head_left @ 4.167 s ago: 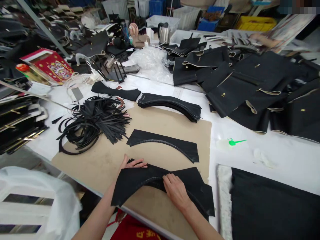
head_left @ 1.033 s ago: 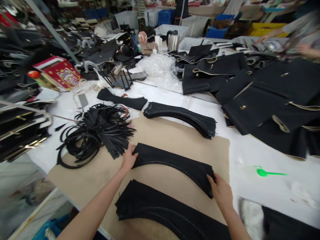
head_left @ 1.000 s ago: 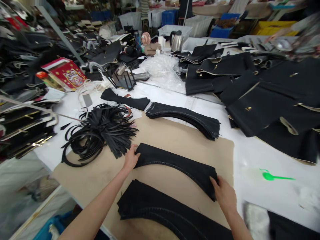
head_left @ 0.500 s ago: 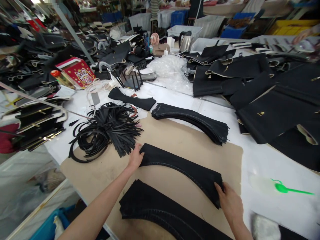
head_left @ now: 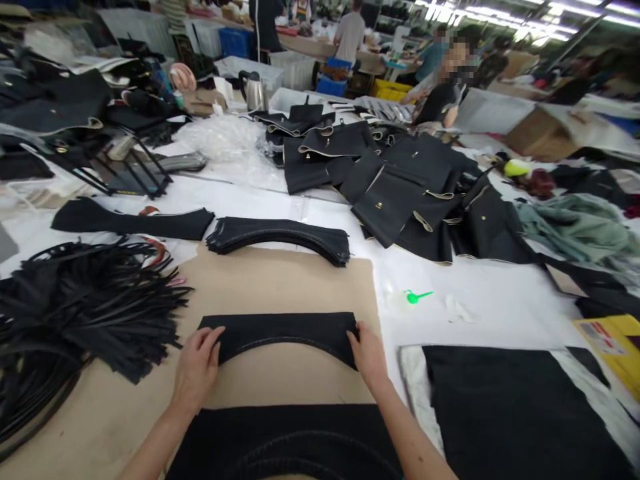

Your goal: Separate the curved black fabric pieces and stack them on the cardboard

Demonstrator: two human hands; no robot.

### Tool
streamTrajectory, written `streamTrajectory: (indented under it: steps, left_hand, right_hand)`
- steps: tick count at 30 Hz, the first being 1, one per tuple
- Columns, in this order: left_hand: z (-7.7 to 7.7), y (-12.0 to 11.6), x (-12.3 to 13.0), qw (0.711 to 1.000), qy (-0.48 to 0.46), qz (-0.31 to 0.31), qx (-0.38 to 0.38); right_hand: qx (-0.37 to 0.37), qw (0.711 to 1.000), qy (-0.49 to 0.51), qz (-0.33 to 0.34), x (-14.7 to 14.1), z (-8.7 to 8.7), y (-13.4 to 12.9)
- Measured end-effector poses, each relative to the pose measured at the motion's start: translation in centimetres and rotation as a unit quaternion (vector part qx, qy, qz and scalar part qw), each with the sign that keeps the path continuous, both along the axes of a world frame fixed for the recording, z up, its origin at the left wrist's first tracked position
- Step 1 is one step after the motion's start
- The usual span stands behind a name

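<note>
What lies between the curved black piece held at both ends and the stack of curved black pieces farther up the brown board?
Only bare brown board lies between the held curved piece and the stack, per the head view.

— How's the light?
— Bright and even, from ceiling strips (head_left: pixel 525 13) glowing at top right; they blow out to white there.
— Shadows?
— Soft, faint ones under the hands on the counter (head_left: pixel 500 300).
— Sharpness?
— The centre is crisp; the far background goes soft, and one face there is pixelated. The wide lens bends and stretches the edges, and black fabric (head_left: pixel 280 331) loses detail.
</note>
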State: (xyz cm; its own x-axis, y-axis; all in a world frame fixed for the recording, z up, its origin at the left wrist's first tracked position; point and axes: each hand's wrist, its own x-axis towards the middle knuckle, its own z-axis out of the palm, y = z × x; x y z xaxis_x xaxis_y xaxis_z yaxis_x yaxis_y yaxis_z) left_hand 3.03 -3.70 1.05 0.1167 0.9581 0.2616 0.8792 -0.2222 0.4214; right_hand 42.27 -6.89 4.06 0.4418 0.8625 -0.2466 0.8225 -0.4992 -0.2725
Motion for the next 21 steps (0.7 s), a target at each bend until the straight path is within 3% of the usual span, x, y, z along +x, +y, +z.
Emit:
streamTrajectory:
  steps: [4, 13, 21]
  left_hand:
    - [-1.2, -0.7, 1.2, 0.997, 0.012, -0.07, -0.03]
    - [-1.4, -1.1, 1.7, 0.991, 0.09, -0.075, -0.064]
    - [0.5, -1.9, 3.4, 0.978, 0.174, -0.058, -0.098]
  right_hand:
    - [0.03, 0.999, 0.016, -0.022, -0.2, 0.2, -0.4]
    - [0.062, 0.997, 0.017, 0.031, 0.0, 0.0, -1.0]
    - [0.084, 0.993, -0.065, 0.053, -0.5, 0.8, -1.4]
